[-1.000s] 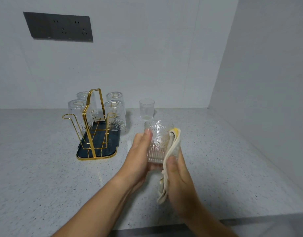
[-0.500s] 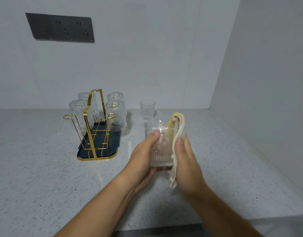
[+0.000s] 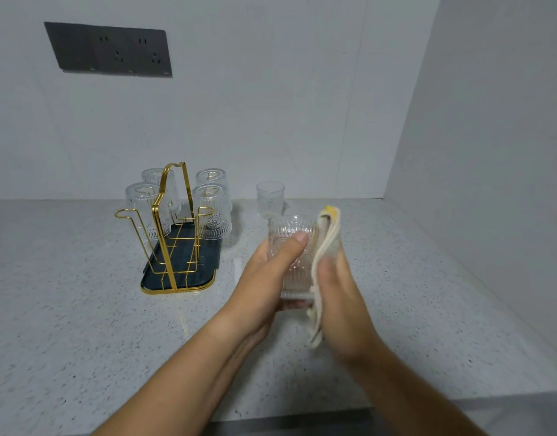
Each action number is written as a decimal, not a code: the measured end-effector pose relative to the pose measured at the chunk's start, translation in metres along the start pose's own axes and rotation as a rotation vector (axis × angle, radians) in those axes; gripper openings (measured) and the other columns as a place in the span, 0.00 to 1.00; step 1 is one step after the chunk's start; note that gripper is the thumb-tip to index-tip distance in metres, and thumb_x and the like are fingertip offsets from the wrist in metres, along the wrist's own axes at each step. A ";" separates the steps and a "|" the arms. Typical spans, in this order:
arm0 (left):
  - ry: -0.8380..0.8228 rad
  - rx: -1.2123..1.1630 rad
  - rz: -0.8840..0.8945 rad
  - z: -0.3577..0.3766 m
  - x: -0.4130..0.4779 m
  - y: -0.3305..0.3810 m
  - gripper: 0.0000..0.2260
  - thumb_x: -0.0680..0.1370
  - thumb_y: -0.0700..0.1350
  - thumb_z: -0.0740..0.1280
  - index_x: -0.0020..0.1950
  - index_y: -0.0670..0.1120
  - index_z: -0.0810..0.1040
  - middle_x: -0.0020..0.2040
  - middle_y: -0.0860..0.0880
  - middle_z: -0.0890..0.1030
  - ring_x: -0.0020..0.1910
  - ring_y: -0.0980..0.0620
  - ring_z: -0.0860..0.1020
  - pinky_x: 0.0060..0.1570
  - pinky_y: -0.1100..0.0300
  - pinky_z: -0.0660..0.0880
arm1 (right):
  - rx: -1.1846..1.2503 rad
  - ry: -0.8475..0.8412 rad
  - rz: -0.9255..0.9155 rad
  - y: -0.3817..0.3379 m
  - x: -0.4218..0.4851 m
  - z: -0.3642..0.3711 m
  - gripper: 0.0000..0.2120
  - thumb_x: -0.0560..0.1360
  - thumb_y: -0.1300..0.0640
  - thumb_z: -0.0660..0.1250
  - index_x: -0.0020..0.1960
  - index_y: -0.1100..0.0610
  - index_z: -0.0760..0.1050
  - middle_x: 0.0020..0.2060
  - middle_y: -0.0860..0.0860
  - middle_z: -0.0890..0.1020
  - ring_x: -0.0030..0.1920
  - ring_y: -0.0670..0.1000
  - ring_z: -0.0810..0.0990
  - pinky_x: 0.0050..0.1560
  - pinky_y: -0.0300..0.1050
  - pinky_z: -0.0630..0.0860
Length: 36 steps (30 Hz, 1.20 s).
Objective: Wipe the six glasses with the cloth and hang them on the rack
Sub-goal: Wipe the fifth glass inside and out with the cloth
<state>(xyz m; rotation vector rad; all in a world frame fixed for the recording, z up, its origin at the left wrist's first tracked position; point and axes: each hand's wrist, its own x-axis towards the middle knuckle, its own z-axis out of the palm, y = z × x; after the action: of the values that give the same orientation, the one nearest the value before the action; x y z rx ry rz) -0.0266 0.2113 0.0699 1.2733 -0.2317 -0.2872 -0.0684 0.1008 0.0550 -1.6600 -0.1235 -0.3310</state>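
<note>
The left hand (image 3: 264,278) grips a ribbed clear glass tumbler (image 3: 291,247), upright with its mouth up, held in the air above the speckled grey stone counter (image 3: 66,294). The thumb lies across the near face of the tumbler just under the rim. The palm wraps its left side, and the other fingers are hidden behind the tumbler. The heel of the hand reaches down to the thick base.

The right hand (image 3: 340,297) holds a folded cream cloth with a yellow patch at its top (image 3: 327,237) flat against the tumbler's right side. Its thumb sits on the near edge of the cloth and its fingers run up behind it, so the cloth is pinched between them and lies between hand and tumbler. This hand is blurred, so the exact curl of its fingers cannot be told. The cloth's top stands above the rim, and its lower end hangs loose below the base.

To the left stands a gold wire rack on a dark oval tray (image 3: 167,234), well apart from the hands. Four ribbed glasses hang on it mouth down: near left (image 3: 143,202), far left (image 3: 154,177), far right (image 3: 211,178) and near right (image 3: 212,215). A gold hook (image 3: 126,214) at the near left carries nothing. Just behind the held tumbler, a plain clear cup (image 3: 270,199) stands upright on the counter near the white wall. A dark socket panel (image 3: 109,50) is set in that wall.
</note>
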 end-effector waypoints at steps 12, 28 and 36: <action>0.036 -0.146 -0.090 -0.007 0.004 -0.011 0.41 0.68 0.66 0.75 0.71 0.42 0.71 0.60 0.36 0.83 0.50 0.40 0.84 0.47 0.42 0.80 | 0.047 0.026 0.029 0.027 -0.021 0.006 0.19 0.80 0.41 0.53 0.69 0.26 0.65 0.51 0.41 0.81 0.46 0.38 0.80 0.52 0.42 0.78; -0.292 -0.239 -0.131 -0.024 -0.006 -0.018 0.41 0.60 0.49 0.87 0.70 0.46 0.78 0.65 0.41 0.82 0.56 0.42 0.83 0.47 0.40 0.84 | -0.369 0.118 -0.279 -0.036 0.021 -0.055 0.13 0.80 0.62 0.69 0.52 0.43 0.75 0.55 0.46 0.73 0.54 0.33 0.75 0.56 0.24 0.68; -0.197 -0.342 -0.135 -0.033 -0.002 -0.016 0.49 0.56 0.49 0.89 0.73 0.43 0.72 0.59 0.40 0.82 0.51 0.42 0.81 0.31 0.57 0.79 | -0.404 -0.372 -0.150 -0.034 0.010 -0.072 0.32 0.71 0.29 0.65 0.73 0.36 0.68 0.55 0.31 0.78 0.51 0.37 0.80 0.47 0.31 0.74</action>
<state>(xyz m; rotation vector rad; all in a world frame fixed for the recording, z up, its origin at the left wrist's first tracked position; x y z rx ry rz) -0.0195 0.2376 0.0452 0.9232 -0.2524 -0.5461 -0.0783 0.0324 0.0966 -2.1070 -0.4880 -0.1602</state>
